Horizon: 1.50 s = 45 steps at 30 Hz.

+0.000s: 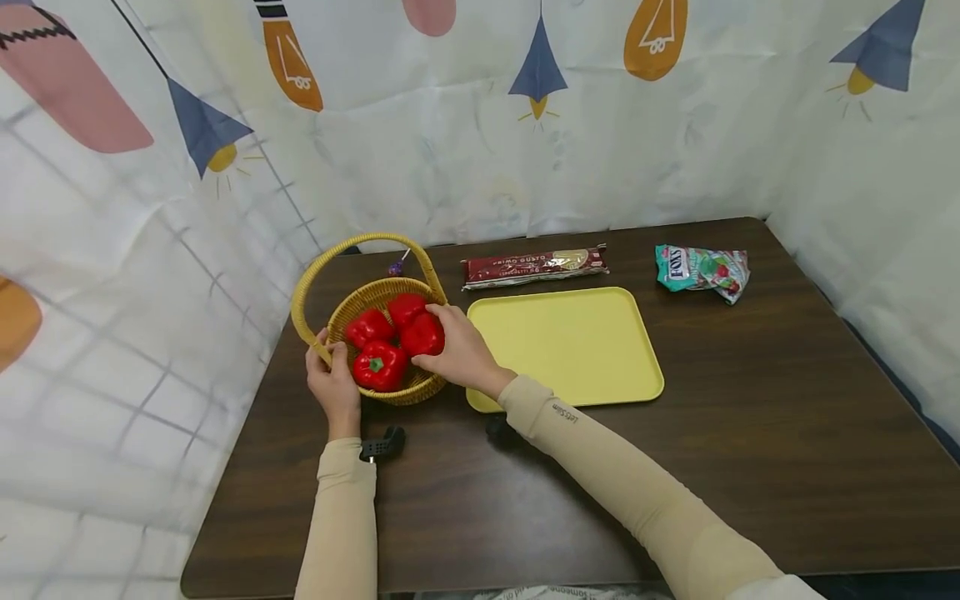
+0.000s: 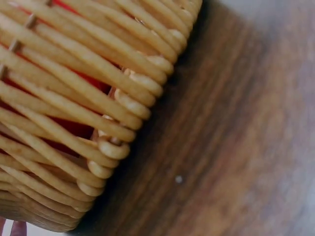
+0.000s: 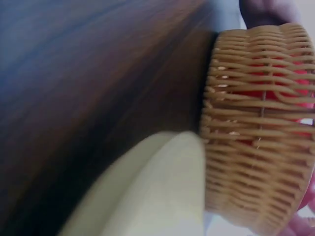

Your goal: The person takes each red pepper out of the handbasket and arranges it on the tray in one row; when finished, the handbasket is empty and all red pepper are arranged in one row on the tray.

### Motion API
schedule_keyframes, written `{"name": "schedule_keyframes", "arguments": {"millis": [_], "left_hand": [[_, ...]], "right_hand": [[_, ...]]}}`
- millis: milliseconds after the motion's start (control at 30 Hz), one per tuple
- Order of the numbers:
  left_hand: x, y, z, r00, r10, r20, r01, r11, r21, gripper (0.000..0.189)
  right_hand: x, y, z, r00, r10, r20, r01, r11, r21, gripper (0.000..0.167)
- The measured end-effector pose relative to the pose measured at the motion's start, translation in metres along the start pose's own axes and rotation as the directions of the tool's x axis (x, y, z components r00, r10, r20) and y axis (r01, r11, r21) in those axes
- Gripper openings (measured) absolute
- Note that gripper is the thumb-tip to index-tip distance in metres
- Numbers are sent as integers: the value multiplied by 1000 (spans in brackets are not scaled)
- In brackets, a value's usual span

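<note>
A yellow wicker basket (image 1: 397,398) with a tall hoop handle stands at the table's left side, holding several red bell peppers (image 1: 379,367). At its near left rim, by the foot of the handle, my left hand (image 1: 334,387) grips the basket. Reaching over the right rim, my right hand (image 1: 463,350) holds a red bell pepper (image 1: 422,335) between thumb and fingers, among the others in the basket. Both wrist views show the woven wall up close, with red showing through the gaps; the right wrist view has the basket wall (image 3: 256,147) beside the pale tray edge (image 3: 167,182).
Right of the basket lies a yellow tray (image 1: 570,346) on the dark wooden table (image 1: 750,433). Behind it is a red spaghetti packet (image 1: 536,266). A green Fox's candy bag (image 1: 702,269) sits at the back right. Behind the basket is a small purple-wrapped lollipop (image 1: 396,268).
</note>
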State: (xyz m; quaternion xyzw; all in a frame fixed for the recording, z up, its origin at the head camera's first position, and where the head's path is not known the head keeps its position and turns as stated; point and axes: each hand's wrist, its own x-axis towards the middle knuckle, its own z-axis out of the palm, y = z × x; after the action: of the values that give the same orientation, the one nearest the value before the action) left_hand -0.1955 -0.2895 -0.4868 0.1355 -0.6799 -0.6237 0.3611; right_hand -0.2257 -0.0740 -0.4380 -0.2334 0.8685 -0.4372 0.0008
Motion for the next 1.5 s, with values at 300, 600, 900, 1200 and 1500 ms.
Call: {"name": "schedule_keyframes", "arguments": {"millis": [300, 600, 900, 1200, 1500], "left_hand": [[-7, 27, 0, 999, -7, 38, 7, 1000, 10, 33], [-1, 2, -2, 1000, 15, -3, -14, 1000, 27, 35], [-1, 0, -1, 999, 44, -19, -44, 999, -4, 30], [0, 1, -3, 1000, 11, 29, -11, 1000, 26, 34], [-2, 4, -5, 1000, 6, 12, -6, 999, 42, 32]], "right_hand": [[6, -5, 8, 1000, 27, 15, -25, 995, -98, 89], [6, -6, 4, 999, 37, -11, -37, 999, -20, 80], [1, -2, -9, 996, 25, -87, -8, 983, 185, 72], [-9, 14, -30, 987, -9, -158, 72, 916, 395, 62], [-13, 39, -46, 989, -37, -146, 94, 908, 408, 61]]}}
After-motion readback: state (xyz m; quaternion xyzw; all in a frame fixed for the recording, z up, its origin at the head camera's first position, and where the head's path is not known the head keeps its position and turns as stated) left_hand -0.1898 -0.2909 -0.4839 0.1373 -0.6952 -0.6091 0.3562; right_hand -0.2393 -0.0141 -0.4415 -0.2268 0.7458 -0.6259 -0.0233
